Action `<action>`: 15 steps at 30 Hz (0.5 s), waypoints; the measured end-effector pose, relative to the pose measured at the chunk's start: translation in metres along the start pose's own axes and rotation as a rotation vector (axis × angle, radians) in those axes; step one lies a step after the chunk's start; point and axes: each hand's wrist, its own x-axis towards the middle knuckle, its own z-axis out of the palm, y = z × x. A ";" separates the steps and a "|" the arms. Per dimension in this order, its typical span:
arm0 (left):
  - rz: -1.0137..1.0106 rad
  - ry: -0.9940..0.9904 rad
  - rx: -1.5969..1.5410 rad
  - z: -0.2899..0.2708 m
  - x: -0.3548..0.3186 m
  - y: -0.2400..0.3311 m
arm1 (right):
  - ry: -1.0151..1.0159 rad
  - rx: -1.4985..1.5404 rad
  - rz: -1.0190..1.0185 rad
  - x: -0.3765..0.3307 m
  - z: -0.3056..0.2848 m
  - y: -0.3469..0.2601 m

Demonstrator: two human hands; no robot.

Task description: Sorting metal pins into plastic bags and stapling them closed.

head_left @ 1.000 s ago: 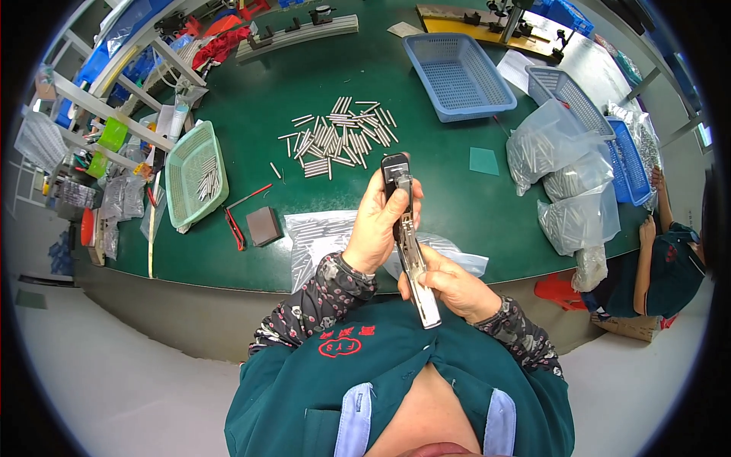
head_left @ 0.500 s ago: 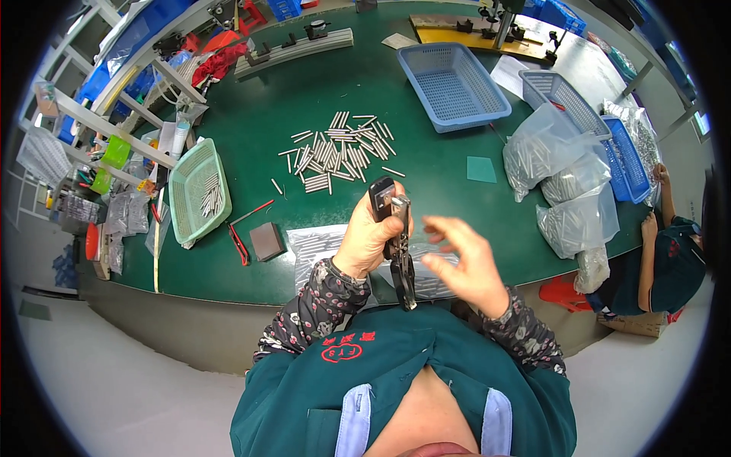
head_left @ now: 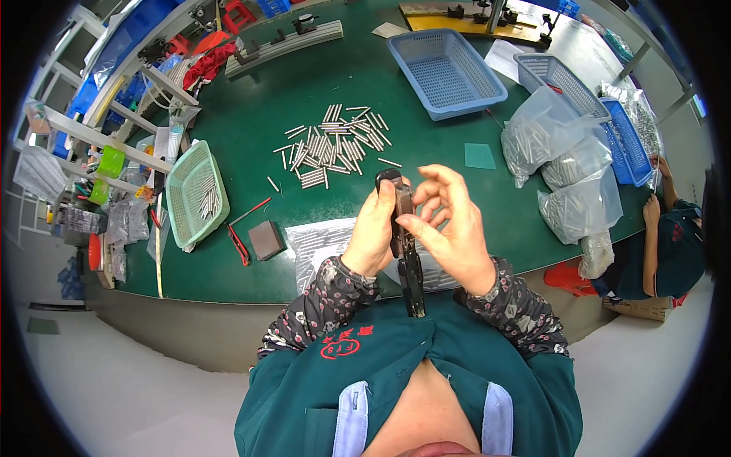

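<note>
My left hand (head_left: 371, 234) is closed around a black hand tool with metal parts (head_left: 409, 263), held upright in front of my chest. Its lower end reaches down to my shirt; its exact kind I cannot make out. My right hand (head_left: 457, 232) is against the tool's right side, thumb and fingers curled in near its upper part. Whatever lies between those fingertips is hidden. Beyond my hands, a loose pile of short metal pins (head_left: 333, 142) lies on the green table (head_left: 251, 164). Under my hands lies a clear plastic bag of pins (head_left: 308, 242).
Left stands a green basket (head_left: 176, 206) with some pins, beside a red-handled tool (head_left: 239, 245) and a dark block (head_left: 266, 240). A blue basket (head_left: 449, 110) is at the back; filled bags (head_left: 529, 137) and a green square sheet (head_left: 480, 156) are right. A co-worker's arm (head_left: 651, 236) shows far right.
My right hand has come inward from the right, its spread fingers curling against the tool. My left hand still grips the tool. The view has shifted slightly.
</note>
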 end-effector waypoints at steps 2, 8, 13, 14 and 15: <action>-0.023 0.005 -0.044 -0.009 0.003 -0.002 | -0.011 -0.138 -0.099 0.002 -0.001 0.003; -0.068 -0.052 -0.240 -0.017 0.008 -0.008 | 0.046 -0.643 -0.479 -0.002 0.004 0.015; -0.106 -0.061 -0.249 -0.018 0.008 -0.009 | 0.014 -0.757 -0.547 -0.003 0.003 0.014; -0.129 -0.078 -0.264 -0.021 0.009 -0.009 | -0.017 -0.783 -0.541 -0.003 0.003 0.014; -0.130 -0.075 -0.265 -0.021 0.009 -0.010 | -0.019 -0.782 -0.540 -0.004 0.003 0.015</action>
